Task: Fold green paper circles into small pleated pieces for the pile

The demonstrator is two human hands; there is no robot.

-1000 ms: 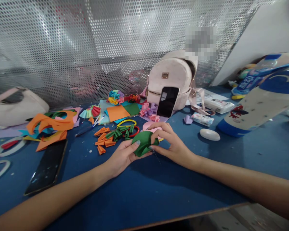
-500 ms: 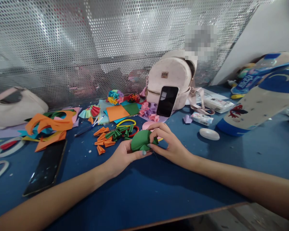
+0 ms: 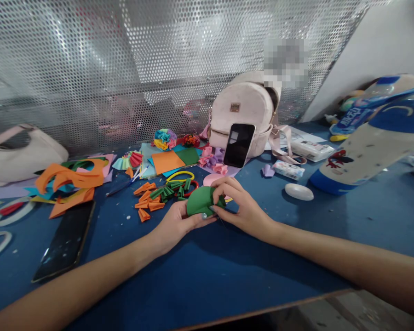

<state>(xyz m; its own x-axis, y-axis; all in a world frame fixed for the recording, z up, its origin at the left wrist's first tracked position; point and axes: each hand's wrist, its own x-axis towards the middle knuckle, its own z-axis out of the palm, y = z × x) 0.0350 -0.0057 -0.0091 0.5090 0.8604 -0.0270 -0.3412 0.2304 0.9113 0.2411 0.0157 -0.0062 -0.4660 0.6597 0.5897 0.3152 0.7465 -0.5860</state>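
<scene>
Between my two hands, above the blue table [image 3: 227, 271], is a round piece of green paper [image 3: 199, 199]. My left hand [image 3: 181, 220] grips its left and lower edge, thumb across the front. Fingers of my right hand [image 3: 239, 204] pinch the right edge, which looks curled there; the fingertips partly hide it. Just beyond my left hand lie several folded green paper pieces [image 3: 172, 191] and folded orange paper pieces [image 3: 145, 200]. A pink paper circle [image 3: 212, 179] sits behind the green paper, close to yellow-handled scissors [image 3: 181, 175] that are partly covered.
At left are a dark phone [image 3: 67, 241], orange paper scraps [image 3: 71, 177], tape rolls [image 3: 12, 211] and a white handbag [image 3: 24, 151]. A backpack [image 3: 241, 108] with a phone [image 3: 239, 145] against it stands behind. A large bottle [image 3: 362, 147] and a white oval object [image 3: 299, 191] are at right.
The green paper has tilted slightly in my hands, and a small fold at its lower edge no longer shows. Both hands keep their grip in nearly the same place.
</scene>
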